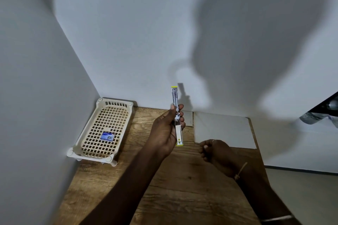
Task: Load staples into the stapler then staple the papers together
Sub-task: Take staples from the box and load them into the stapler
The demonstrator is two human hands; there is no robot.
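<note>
left hand [165, 130] is gripping the swung-open yellow-and-metal stapler [177, 117] above the wooden table [182, 188], white papers [223, 129] at three o'clock; right hand [215, 150] is hovering, fingers loosely curled, empty

Head view, downward onto table [182, 197]

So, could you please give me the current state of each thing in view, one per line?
stapler: opened out straight, held upright off the table
left hand: gripping the stapler
right hand: loosely curled, contents unclear
staple box: lying in the tray, seemingly closed
tray: standing on the table
papers: flat on the table
</note>
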